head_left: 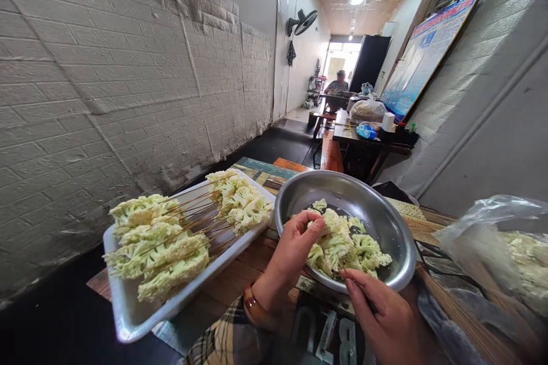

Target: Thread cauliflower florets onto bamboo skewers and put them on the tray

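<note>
My left hand (pixel 295 248) reaches into a round steel bowl (pixel 385 205) and its fingers close in a pinch on a cauliflower floret (pixel 331 222) at the top of the pile. Several more pale green florets (pixel 355 248) lie in the bowl. My right hand (pixel 385 313) hovers at the bowl's near rim with its fingers curled; I cannot make out what it holds. To the left, a white rectangular tray (pixel 128 308) carries skewered cauliflower (pixel 162 245) on thin wooden sticks, stacked in two groups.
A clear plastic bag with more cauliflower (pixel 514 251) lies at the right. A bundle of bare bamboo skewers (pixel 462 313) lies beside the bowl. A brick wall runs along the left. Further tables and a seated person (pixel 340 82) are down the corridor.
</note>
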Demonstrator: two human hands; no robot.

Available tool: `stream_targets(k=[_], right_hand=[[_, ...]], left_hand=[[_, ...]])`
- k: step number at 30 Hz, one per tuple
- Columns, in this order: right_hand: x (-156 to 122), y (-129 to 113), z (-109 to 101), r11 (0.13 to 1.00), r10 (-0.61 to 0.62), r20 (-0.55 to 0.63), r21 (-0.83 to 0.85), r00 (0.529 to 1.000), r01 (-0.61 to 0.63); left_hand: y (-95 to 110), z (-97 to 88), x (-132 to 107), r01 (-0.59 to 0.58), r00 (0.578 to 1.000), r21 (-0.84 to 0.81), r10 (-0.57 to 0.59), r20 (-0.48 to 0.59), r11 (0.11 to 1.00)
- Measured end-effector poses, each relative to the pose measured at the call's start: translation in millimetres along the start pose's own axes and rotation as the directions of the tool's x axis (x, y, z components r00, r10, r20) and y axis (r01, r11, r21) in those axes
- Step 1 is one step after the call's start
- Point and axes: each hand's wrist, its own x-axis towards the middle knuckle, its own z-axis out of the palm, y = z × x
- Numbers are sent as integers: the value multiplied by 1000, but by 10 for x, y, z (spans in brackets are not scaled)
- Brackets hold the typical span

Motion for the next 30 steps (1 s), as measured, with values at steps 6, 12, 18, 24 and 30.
stream_targets(k=[6,12,18,24,30], right_hand=[[-9,-14,49,1000,-12,0,7,1000,12],[-12,-3,43,1000,-16,-27,-9,1000,16],[34,-67,51,999,-43,-116,3,992,44],[57,-91,42,997,-63,-147,26,987,67],[73,-107,36,999,-22,-136,35,990,27]], left_hand=[[1,-20,3,38,997,26,-40,71,999],[13,-28,-5,23,997,-23,-21,80,999],[-31,-48,18,9,995,-33,-6,100,999],[-43,-36,15,-17,995,35,13,96,999],[-90,-51,41,-8,997,73,2,77,997]])
